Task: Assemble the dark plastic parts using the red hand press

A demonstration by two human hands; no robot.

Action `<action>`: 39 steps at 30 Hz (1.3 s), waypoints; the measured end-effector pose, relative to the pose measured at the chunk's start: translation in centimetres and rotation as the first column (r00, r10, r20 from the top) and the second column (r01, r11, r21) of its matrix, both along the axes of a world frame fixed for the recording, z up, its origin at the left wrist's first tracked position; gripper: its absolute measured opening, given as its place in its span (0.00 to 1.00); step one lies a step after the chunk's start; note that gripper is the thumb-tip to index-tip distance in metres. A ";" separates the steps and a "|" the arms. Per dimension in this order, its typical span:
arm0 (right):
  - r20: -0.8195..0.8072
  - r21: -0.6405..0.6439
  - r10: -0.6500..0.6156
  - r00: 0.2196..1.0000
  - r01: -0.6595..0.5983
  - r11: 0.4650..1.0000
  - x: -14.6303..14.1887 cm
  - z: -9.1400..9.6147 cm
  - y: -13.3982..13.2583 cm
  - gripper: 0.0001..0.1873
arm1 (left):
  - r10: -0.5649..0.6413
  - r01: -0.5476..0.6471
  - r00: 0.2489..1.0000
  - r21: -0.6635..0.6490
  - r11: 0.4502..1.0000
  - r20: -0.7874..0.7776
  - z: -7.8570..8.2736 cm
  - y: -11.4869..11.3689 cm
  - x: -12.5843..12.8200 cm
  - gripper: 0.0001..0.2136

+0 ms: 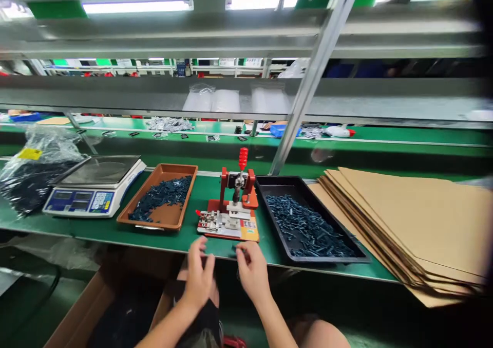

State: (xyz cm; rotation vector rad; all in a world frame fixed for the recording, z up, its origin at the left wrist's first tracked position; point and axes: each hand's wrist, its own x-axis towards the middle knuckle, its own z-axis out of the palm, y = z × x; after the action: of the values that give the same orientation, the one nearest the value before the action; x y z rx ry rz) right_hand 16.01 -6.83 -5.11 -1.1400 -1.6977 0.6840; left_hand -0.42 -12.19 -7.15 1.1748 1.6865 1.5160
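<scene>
Our right grip point(252, 273) is nearly closed, its fingertips point(242, 251) pinching a small dark piece point(234, 248) just above the front edge of the worktop point(96, 230). The piece is too small and blurred for us to tell which way it points. Our left grip point(198, 276) is half open, with curled fingers and nothing visible in it, just beside the right one.

Straight ahead stands a red hand press point(234, 204), its lever point(243, 159) pointing upright and its base lying along the worktop. To its right, a black tray point(277, 194) holds loose dark parts point(304, 227), and to its left, a brown tray point(162, 173) holds more point(162, 199). Further left sit a digital scale point(94, 194) and a plastic bag point(31, 183) of dark parts. A stack of cardboard sheets point(404, 219) lies at the right end.

Beyond us, a green conveyor point(308, 134) runs under a metal shelf point(154, 93), with long ceiling lights point(136, 7) overhead. An open cardboard box point(77, 312) sits on the floor by our knees.
</scene>
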 end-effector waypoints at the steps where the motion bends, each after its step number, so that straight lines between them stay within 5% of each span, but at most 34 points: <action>1: 0.017 -0.025 0.112 0.994 -0.111 0.993 -0.5 -0.3 -1.8 0.09 | -0.094 0.100 0.991 -0.062 0.993 0.091 -0.5 -1.9 1.2 0.26; 5: 0.076 -0.148 0.426 0.901 -0.412 0.899 -1.7 -0.3 -5.9 0.13 | -0.232 0.341 0.885 -0.223 0.913 0.405 -1.9 -5.3 2.0 0.27; 8: 0.134 -0.169 0.469 0.873 -0.446 0.879 1.1 1.3 -4.2 0.20 | -0.147 0.265 0.935 -0.362 0.894 0.322 -3.1 -6.5 -3.6 0.30; 11: 0.199 -0.064 0.177 0.964 -0.168 0.984 7.7 3.6 0.8 0.19 | -0.182 0.097 0.979 -0.572 0.814 -0.094 -3.6 -9.2 -12.1 0.26; 13: 0.276 -0.013 -0.038 0.961 0.043 0.999 12.5 4.8 4.9 0.18 | -0.366 -0.021 0.869 -0.764 0.645 -0.333 -2.9 -10.9 -17.1 0.21; 15: 0.410 -0.076 -0.094 0.907 0.136 0.988 16.0 5.3 8.4 0.16 | -0.548 -0.023 0.770 -0.872 0.489 -0.328 -1.1 -11.4 -20.0 0.21; 16: 0.485 -0.142 -0.054 0.873 0.140 0.980 17.1 5.3 9.9 0.14 | -0.598 0.040 0.746 -0.877 0.479 -0.293 0.3 -10.9 -20.6 0.21; 17: 0.550 -0.213 0.009 0.835 0.130 0.968 17.7 5.2 11.0 0.12 | -0.621 0.129 0.735 -0.844 0.521 -0.271 1.8 -9.8 -20.7 0.20; 19: 0.646 -0.330 0.141 0.750 0.108 0.938 17.5 4.7 12.6 0.10 | -0.583 0.264 0.743 -0.657 0.706 -0.329 5.3 -6.2 -20.2 0.19; 21: 0.712 -0.382 0.221 0.666 0.104 0.918 16.5 4.2 13.3 0.08 | -0.445 0.199 0.736 -0.466 0.862 -0.510 8.4 -1.4 -19.7 0.19; 23: 0.746 -0.395 0.253 0.617 0.103 0.913 15.4 4.0 13.3 0.06 | -0.311 0.024 0.634 -0.385 0.923 -0.708 10.6 3.7 -19.9 0.16; 26: 0.740 -0.365 0.222 0.635 0.102 0.925 14.6 4.6 12.5 0.06 | -0.262 -0.177 0.484 -0.387 0.905 -0.835 11.4 9.5 -20.6 0.14; 30: 0.633 -0.161 0.011 0.774 0.118 0.980 15.0 6.3 11.0 0.07 | -0.322 -0.259 0.421 -0.452 0.853 -0.848 9.6 13.6 -21.7 0.08; 35: 0.313 -0.056 -0.067 0.947 0.089 0.994 14.7 7.3 9.1 0.08 | -0.353 -0.414 0.294 -0.451 0.790 -0.888 7.4 15.4 -23.9 0.12; 39: -0.001 -0.152 0.038 0.999 -0.037 0.988 12.1 7.2 7.3 0.11 | -0.283 -0.427 0.274 -0.380 0.820 -0.919 7.9 14.4 -23.8 0.19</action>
State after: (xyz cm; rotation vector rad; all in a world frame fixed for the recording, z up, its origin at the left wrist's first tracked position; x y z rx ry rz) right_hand 28.12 0.50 2.13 -1.2165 -1.6948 0.8484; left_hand -24.20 2.25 0.75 1.8032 2.7227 -0.0519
